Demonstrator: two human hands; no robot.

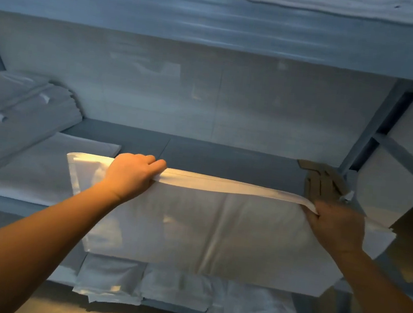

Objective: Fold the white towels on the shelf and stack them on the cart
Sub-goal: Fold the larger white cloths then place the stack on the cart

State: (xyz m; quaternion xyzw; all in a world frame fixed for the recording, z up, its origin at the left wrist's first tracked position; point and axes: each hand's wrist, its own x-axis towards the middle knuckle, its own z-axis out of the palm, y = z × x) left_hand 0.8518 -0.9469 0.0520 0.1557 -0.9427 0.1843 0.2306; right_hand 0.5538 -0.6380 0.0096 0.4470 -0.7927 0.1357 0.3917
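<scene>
Nearest, the white towel (204, 230) lies spread on the shelf (226, 156), its front draping over the edge. The left hand (131, 176) and right hand (333, 227) pinch its hemmed far edge, fingers curled around it. It looks light and limp, best held at the corners.

pale back wall (207, 92), warm low light
</scene>
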